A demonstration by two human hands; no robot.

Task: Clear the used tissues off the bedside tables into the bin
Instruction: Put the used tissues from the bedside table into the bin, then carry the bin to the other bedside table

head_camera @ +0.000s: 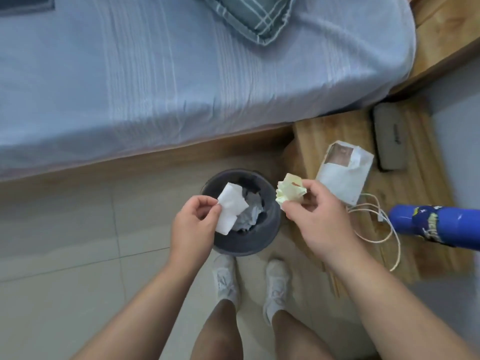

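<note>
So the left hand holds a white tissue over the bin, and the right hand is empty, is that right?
Not quite. The left hand does hold the white tissue over the bin, but the right hand is not empty: the head view shows it pinching a crumpled pale yellow tissue.

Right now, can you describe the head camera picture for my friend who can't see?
A person stands over a dark bin, the left hand pinching a white tissue above it and the right hand holding a crumpled yellowish tissue beside it. A bedside table is at right.
</note>
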